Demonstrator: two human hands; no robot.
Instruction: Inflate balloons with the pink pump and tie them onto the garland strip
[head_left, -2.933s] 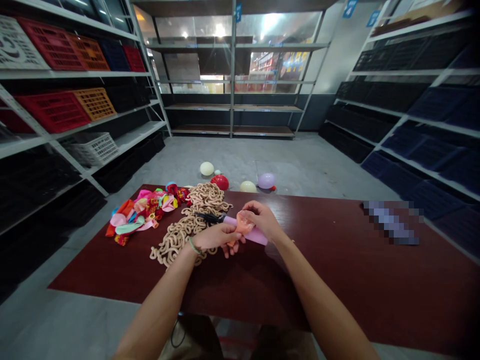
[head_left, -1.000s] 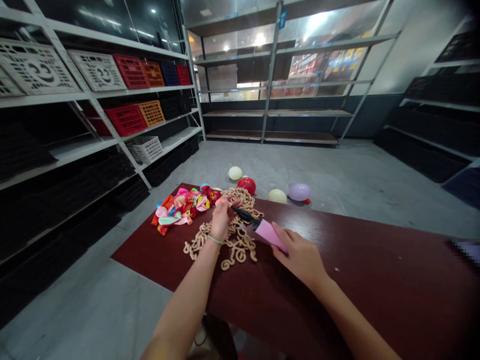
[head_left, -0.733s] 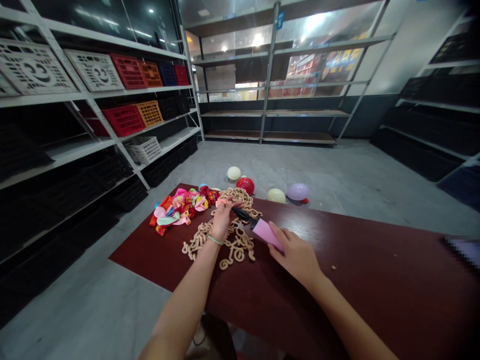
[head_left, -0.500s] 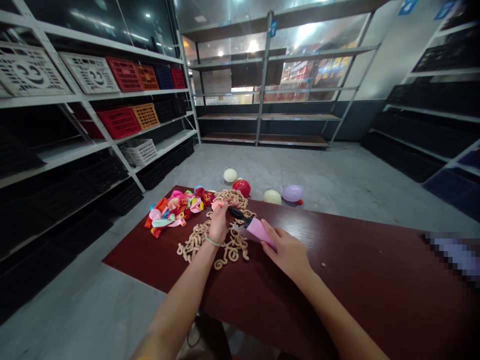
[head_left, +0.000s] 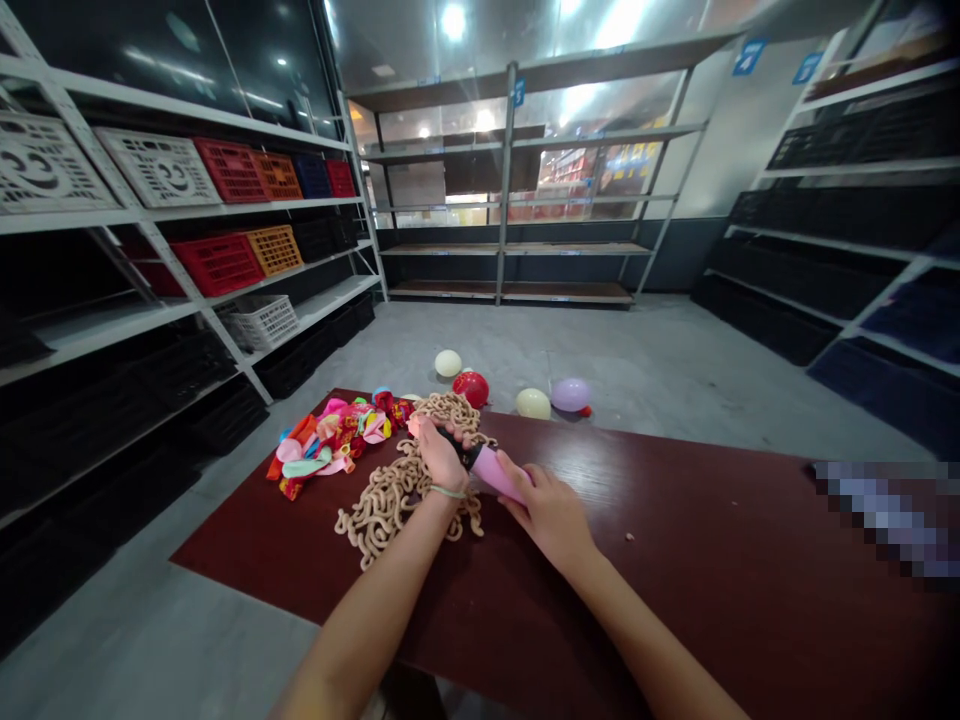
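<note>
My right hand [head_left: 546,512] is closed around the pink body of a balloon pump [head_left: 501,474], whose black end points left and away from me. My left hand [head_left: 442,460] is closed at that black end, and its fingers partly cover it. A small salmon-pink balloon [head_left: 415,426], uninflated, shows at my left fingertips; how it sits on the nozzle is hidden. Beneath and around my left hand lies a pile of tan curled pieces [head_left: 382,505]. Left of the pile is a heap of limp coloured balloons [head_left: 330,440].
The dark red table [head_left: 675,560] runs out to the right, with a tiny scrap [head_left: 629,537] on it and a pixelated object [head_left: 889,515] at its right end. Inflated balloons, including a red one [head_left: 471,389] and a purple one [head_left: 571,394], appear beyond the far edge. Shelves with crates [head_left: 217,262] stand left.
The view has shifted slightly, so the scene sits further left and lower. My left hand has turned and closed in over the pump's black end, covering more of it. My right hand keeps its hold.
</note>
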